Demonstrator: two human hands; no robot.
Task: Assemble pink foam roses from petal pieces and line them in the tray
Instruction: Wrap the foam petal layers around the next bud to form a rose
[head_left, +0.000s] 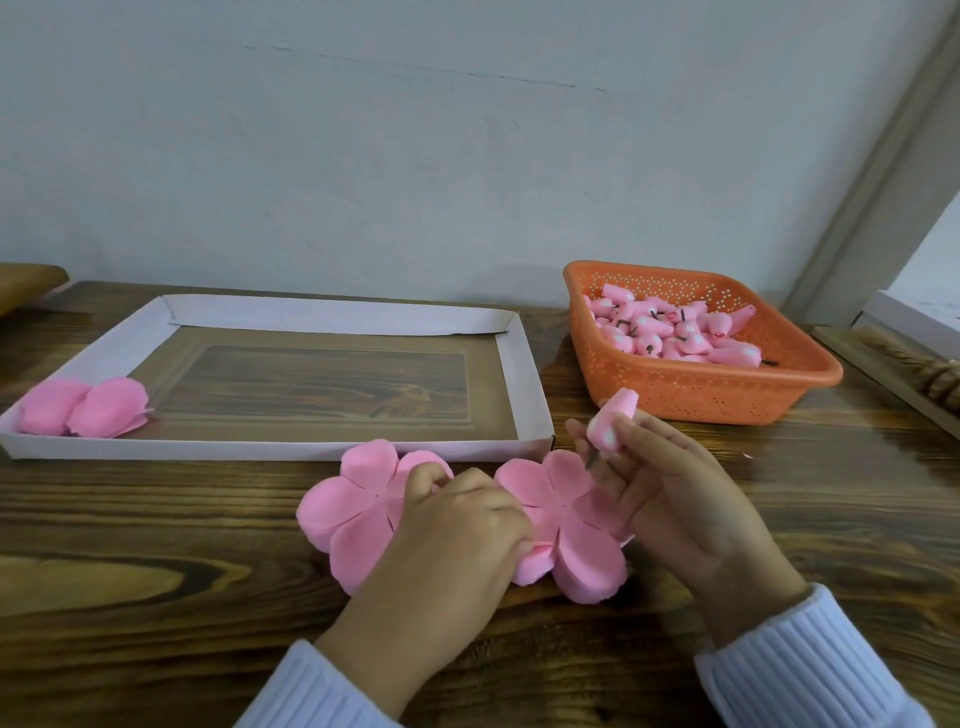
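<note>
A foam bud (615, 423) is pinched by the right hand (675, 499), just above a flat petal piece (566, 525). Left of that grip, another petal piece (348, 512) is gripped by the left hand (457, 530), fingers curled. Two finished roses (85, 408) are noted in the tray (524, 384), well left of both grips.

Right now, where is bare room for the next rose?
The tray floor is bare from the two finished roses in its near-left corner to its right wall. Crowded: the table before it, under petal pieces, left hand, right hand.
</note>
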